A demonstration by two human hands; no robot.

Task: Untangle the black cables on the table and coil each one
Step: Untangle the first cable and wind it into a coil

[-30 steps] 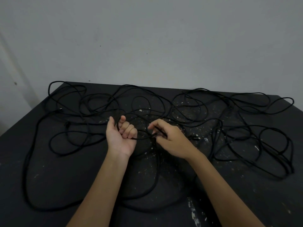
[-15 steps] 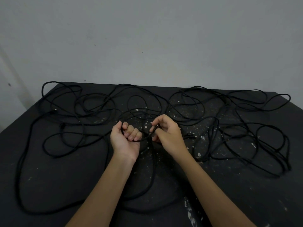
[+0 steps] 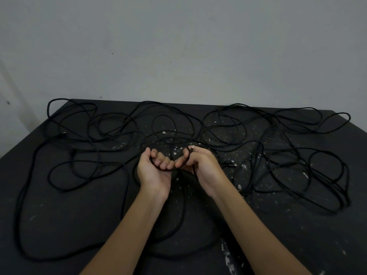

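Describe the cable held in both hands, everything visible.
The held cable is thin, matte black, seemingly braided. Its end, a plug with a silvery tip, sticks up from the right hand, which pinches it. A short span crosses to the left hand, whose curled fingers hold it. Below the hands it drops in a slack loop onto the black table and joins the tangle; its far end cannot be traced.

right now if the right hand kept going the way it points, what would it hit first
The right hand would probably meet the left hand's curled fingers, just beside it; depth is unclear.
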